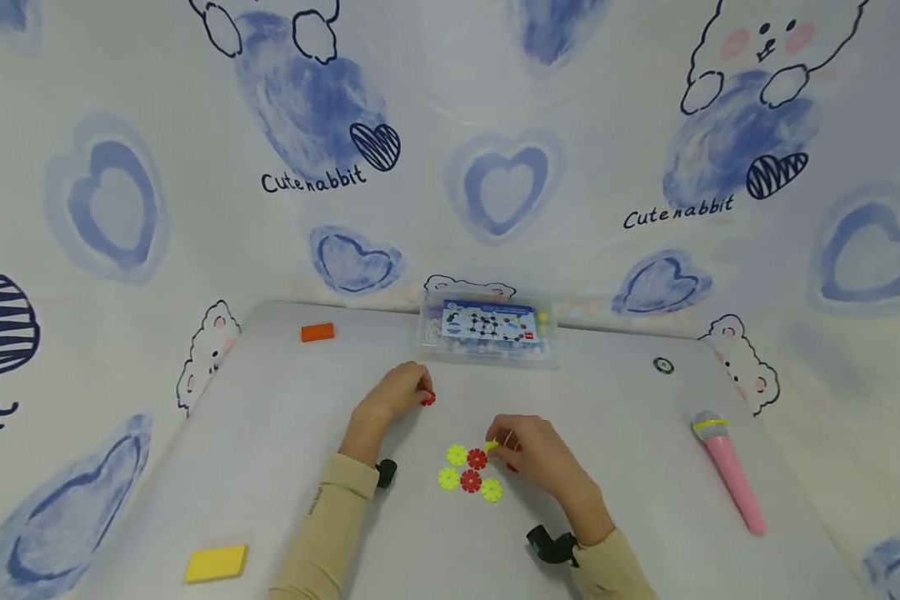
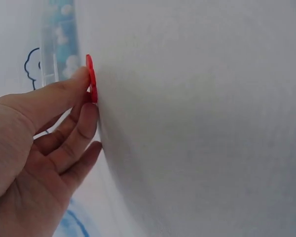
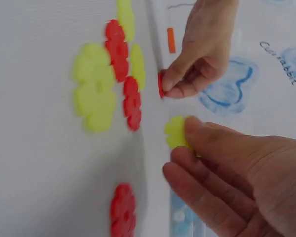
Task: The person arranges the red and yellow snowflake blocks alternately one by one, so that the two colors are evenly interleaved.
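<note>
My left hand (image 1: pixel 400 392) pinches a red snowflake disc (image 2: pixel 92 81) between thumb and fingers, at the table surface short of the clear box. Nearer to me, my right hand (image 1: pixel 537 450) pinches a yellow snowflake disc (image 3: pixel 175 132), held just above the table. Beside it several discs lie flat in a cluster, among them a red disc (image 1: pixel 471 481), a yellow disc (image 1: pixel 448 478) and another yellow disc (image 1: pixel 492 490). One more red disc (image 3: pixel 123 211) lies under the right hand, mostly hidden in the head view.
A clear plastic box (image 1: pixel 489 329) with a printed card stands at the back. An orange block (image 1: pixel 317 332) lies back left, a yellow block (image 1: pixel 216 564) front left. To the right are a pink toy microphone (image 1: pixel 735 479) and a small round dark-rimmed disc (image 1: pixel 663 365).
</note>
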### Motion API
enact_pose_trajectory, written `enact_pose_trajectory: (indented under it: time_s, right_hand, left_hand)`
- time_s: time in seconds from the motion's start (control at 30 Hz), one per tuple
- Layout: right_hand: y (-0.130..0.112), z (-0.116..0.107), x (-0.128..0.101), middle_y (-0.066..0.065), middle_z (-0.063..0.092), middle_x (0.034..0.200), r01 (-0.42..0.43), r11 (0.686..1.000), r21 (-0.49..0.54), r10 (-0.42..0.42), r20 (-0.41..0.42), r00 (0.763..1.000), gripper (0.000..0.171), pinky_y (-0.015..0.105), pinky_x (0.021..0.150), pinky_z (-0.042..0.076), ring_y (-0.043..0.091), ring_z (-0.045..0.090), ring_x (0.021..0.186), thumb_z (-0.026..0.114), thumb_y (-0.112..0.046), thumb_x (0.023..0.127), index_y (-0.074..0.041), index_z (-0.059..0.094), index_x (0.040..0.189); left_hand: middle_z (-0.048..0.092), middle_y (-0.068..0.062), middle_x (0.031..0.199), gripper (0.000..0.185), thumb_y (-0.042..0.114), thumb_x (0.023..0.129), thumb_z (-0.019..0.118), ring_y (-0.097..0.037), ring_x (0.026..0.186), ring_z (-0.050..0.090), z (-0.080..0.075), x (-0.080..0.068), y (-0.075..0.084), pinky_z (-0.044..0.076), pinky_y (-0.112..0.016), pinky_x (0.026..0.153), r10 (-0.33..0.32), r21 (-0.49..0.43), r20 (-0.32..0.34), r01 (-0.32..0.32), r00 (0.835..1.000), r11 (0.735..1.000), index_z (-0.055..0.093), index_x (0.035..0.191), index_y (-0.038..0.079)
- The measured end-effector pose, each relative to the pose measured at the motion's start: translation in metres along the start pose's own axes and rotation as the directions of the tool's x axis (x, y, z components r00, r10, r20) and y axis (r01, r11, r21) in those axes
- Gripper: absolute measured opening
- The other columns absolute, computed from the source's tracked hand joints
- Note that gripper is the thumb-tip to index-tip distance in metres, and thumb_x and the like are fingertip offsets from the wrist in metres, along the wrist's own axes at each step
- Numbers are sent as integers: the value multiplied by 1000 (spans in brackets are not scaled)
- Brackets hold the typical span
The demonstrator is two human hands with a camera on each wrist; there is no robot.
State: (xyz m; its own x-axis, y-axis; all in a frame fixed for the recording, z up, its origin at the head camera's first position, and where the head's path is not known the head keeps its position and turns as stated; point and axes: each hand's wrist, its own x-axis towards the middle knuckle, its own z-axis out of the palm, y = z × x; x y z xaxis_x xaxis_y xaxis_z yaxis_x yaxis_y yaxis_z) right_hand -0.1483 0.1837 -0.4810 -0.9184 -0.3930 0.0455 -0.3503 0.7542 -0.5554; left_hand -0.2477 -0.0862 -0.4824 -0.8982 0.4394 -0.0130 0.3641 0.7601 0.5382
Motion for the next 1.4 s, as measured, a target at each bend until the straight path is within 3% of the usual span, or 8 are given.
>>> enact_pose_trajectory:
  time_s: [0.1, 0.27, 0.4, 0.53, 0.8, 1.03, 1.2, 1.4]
  right_hand:
    - [-4, -1, 17, -7, 76, 94, -26, 988, 153, 28, -16, 999, 11, 23, 70, 60, 9, 69, 80, 84, -15, 97, -18, 78, 105]
    - [-5, -12, 69, 8, 78, 95, -139, 926, 351, 111, 98, 989, 11, 33, 69, 66, 20, 77, 76, 79, -14, 101, -6, 75, 108]
    - [-2, -13, 108, 13, 79, 89, -211, 916, 341, 178, 126, 976, 13, 37, 65, 66, 24, 78, 73, 81, -13, 99, -3, 74, 103]
    - [0, -4, 128, 13, 81, 87, -235, 916, 325, 198, 143, 970, 15, 35, 65, 65, 22, 77, 72, 84, -13, 97, -3, 74, 99]
    - [-8, 12, 132, 7, 77, 77, -161, 970, 182, 146, 92, 985, 14, 26, 59, 56, 16, 70, 64, 89, -17, 93, -7, 78, 90]
    - [-11, 20, 127, -1, 75, 77, -128, 985, 114, 124, 45, 991, 11, 23, 59, 52, 11, 63, 65, 90, -17, 92, -11, 82, 87]
    - [-11, 17, 123, 0, 81, 86, -103, 986, 128, 96, 62, 993, 6, 26, 67, 58, 11, 68, 73, 89, -15, 93, -10, 86, 94]
    - [-8, 12, 122, 2, 84, 97, -62, 991, 119, 51, 92, 994, 11, 31, 84, 64, 13, 77, 87, 89, -10, 91, -9, 87, 102]
  left_hand:
    - [68, -7, 95, 7, 3, 99, 78, -22, 92, 64, 1, -1, -1, 57, -41, 92, -14, -7, -14, 14, 1000, 1000, 74, 94, 5]
    - [73, -6, 93, 6, 3, 97, 80, -22, 90, 67, -2, 5, 3, 58, -41, 89, -18, -23, -38, 17, 999, 1000, 77, 93, 5]
    - [75, -6, 92, 4, 4, 97, 81, -22, 88, 69, -4, 11, 5, 59, -40, 87, -35, -7, -49, 35, 998, 999, 79, 93, 5]
    - [76, -4, 90, 5, 2, 95, 82, -21, 88, 70, -2, 12, 4, 59, -39, 87, -39, 12, -45, 40, 998, 999, 80, 93, 6]
    - [77, -7, 93, 6, 0, 93, 82, -25, 93, 71, 2, 6, 6, 59, -42, 91, -39, 15, -48, 39, 998, 999, 81, 93, 5]
    - [75, -7, 94, 6, 1, 94, 82, -26, 95, 70, 1, 0, 7, 58, -43, 92, -37, 14, -59, 38, 998, 999, 79, 93, 6]
    - [73, -7, 96, 7, 1, 93, 83, -26, 96, 69, 2, 0, 4, 58, -44, 92, -17, 31, -64, 19, 998, 999, 80, 96, 6]
    - [72, -6, 93, 7, 1, 94, 82, -25, 93, 69, 1, 5, 8, 59, -44, 90, -17, 56, -68, 20, 998, 998, 79, 91, 7]
